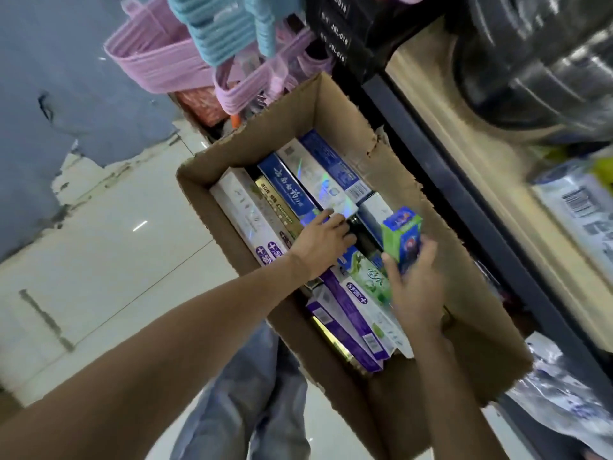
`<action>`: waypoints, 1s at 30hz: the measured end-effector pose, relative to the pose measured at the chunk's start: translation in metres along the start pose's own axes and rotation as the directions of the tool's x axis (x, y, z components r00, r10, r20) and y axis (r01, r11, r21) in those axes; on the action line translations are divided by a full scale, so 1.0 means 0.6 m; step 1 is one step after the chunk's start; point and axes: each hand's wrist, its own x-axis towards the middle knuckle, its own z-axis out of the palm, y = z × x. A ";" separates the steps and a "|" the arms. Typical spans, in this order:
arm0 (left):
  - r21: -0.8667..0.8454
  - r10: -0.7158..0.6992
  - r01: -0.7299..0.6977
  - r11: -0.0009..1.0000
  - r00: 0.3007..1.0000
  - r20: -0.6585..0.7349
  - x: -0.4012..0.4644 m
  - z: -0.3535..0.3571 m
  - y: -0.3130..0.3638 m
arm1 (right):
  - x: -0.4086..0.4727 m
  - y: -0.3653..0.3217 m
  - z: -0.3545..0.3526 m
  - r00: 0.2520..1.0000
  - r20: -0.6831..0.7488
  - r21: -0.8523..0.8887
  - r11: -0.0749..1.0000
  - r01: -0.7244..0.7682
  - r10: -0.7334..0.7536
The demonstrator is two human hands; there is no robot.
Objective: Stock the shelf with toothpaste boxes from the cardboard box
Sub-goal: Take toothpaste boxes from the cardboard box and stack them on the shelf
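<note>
The right hand (pixel 416 287) grips a small green-and-blue toothpaste box (pixel 403 239) by its lower end, above the open brown cardboard box (pixel 348 121). Just left of that grip, the left hand (pixel 323 242) reaches into the carton, fingers resting on a silver holographic toothpaste box (pixel 318 177) among others packed there; whether they pinch it I cannot tell.

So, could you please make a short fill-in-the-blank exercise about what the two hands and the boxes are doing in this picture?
1. The right hand holds a small green and ____ box above the cardboard box.
2. The left hand reaches ____ the cardboard box, fingers on the toothpaste boxes.
3. The hangers above the cardboard box are pink and ____.

Missing words: blue; into; blue
</note>
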 end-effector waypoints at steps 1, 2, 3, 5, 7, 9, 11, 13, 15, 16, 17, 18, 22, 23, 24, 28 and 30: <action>-0.067 0.006 -0.008 0.998 1.000 -0.019 -0.022 -0.019 -0.005 | -0.027 -0.010 -0.038 0.999 -0.028 0.073 0.997 -0.026 0.028; -0.152 0.001 -0.007 0.988 0.999 -0.042 -0.050 -0.044 -0.009 | -0.054 -0.023 -0.077 0.996 -0.058 0.159 0.986 -0.056 0.066; -0.261 -0.030 0.009 0.965 0.997 -0.076 -0.080 -0.072 -0.014 | -0.077 -0.036 -0.115 0.992 -0.081 0.250 0.965 -0.076 0.099; -0.517 -0.213 0.118 0.848 0.968 -0.129 -0.145 -0.132 -0.017 | -0.116 -0.058 -0.183 0.984 -0.087 0.419 0.902 -0.106 0.156; -0.738 -0.440 0.271 0.618 0.897 -0.039 -0.205 -0.195 -0.014 | -0.142 -0.080 -0.234 0.975 -0.061 0.566 0.812 -0.142 0.214; -0.909 -0.570 0.321 0.267 0.813 0.119 -0.255 -0.247 -0.005 | -0.165 -0.115 -0.277 0.958 -0.006 0.648 0.731 -0.215 0.287; -0.953 -0.603 0.290 -0.087 0.747 0.282 -0.296 -0.302 0.005 | -0.186 -0.154 -0.311 0.938 0.076 0.672 0.678 -0.298 0.337; -0.917 -0.562 0.227 -0.329 0.733 0.383 -0.331 -0.358 0.016 | -0.203 -0.194 -0.341 0.918 0.189 0.670 0.638 -0.380 0.348; -0.895 -0.521 0.180 -0.409 0.759 0.391 -0.359 -0.414 0.026 | -0.218 -0.238 -0.369 0.903 0.287 0.675 0.602 -0.427 0.319; -0.887 -0.501 0.160 -0.433 0.775 0.385 -0.372 -0.443 0.032 | -0.226 -0.261 -0.383 0.900 0.322 0.683 0.586 -0.435 0.292; -0.876 -0.474 0.146 -0.460 0.793 0.382 -0.383 -0.469 0.035 | -0.234 -0.282 -0.396 0.898 0.353 0.696 0.568 -0.440 0.263; -0.860 -0.439 0.141 -0.490 0.813 0.383 -0.393 -0.493 0.036 | -0.240 -0.301 -0.406 0.895 0.379 0.719 0.535 -0.444 0.234; -0.856 -0.364 0.121 -0.503 0.868 0.337 -0.419 -0.559 0.027 | -0.249 -0.362 -0.431 0.890 0.441 0.834 0.314 -0.454 0.115; -0.868 -0.359 0.108 -0.484 0.880 0.310 -0.423 -0.569 0.021 | -0.247 -0.374 -0.436 0.891 0.440 0.856 0.248 -0.453 0.109; -0.878 -0.355 0.099 -0.469 0.889 0.290 -0.426 -0.578 0.016 | -0.242 -0.383 -0.439 0.896 0.429 0.874 0.198 -0.444 0.116; -0.910 -0.397 0.076 -0.407 0.883 0.252 -0.427 -0.606 -0.019 | -0.226 -0.422 -0.452 0.896 0.396 0.900 0.109 -0.422 0.203; -0.917 -0.413 0.079 -0.390 0.875 0.251 -0.422 -0.615 -0.046 | -0.213 -0.440 -0.459 0.904 0.356 0.878 0.247 -0.410 0.235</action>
